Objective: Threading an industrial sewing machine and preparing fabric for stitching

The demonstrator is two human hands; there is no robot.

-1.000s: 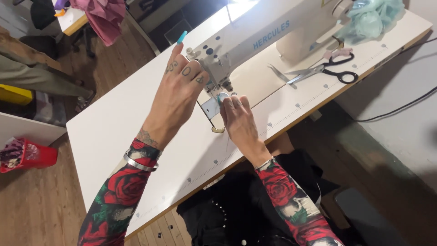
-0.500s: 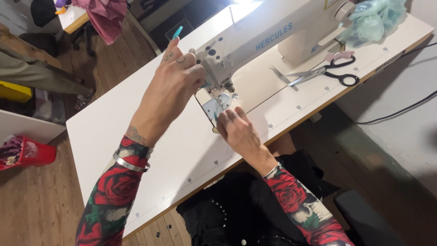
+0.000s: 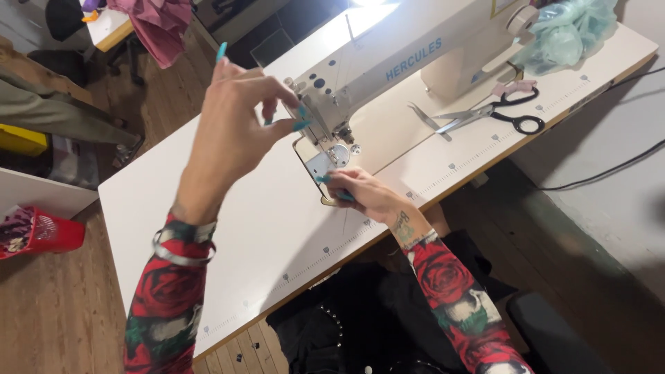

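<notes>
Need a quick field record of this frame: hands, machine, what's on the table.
left hand: raised in front of the head of the white industrial sewing machine, fingers pinched near the needle area; whether it holds thread cannot be told
right hand: resting on the white sewing table, fingertips at the metal needle plate
on table: black-handled scissors; pale green plastic bag at the far corner
floor side: red plastic basket
sleeves: red rose print, metal bangles on left wrist

Bright lamp glare washes the sewing machine (image 3: 388,62) top (floor dimmer), raised fingers slightly blurred.
</notes>
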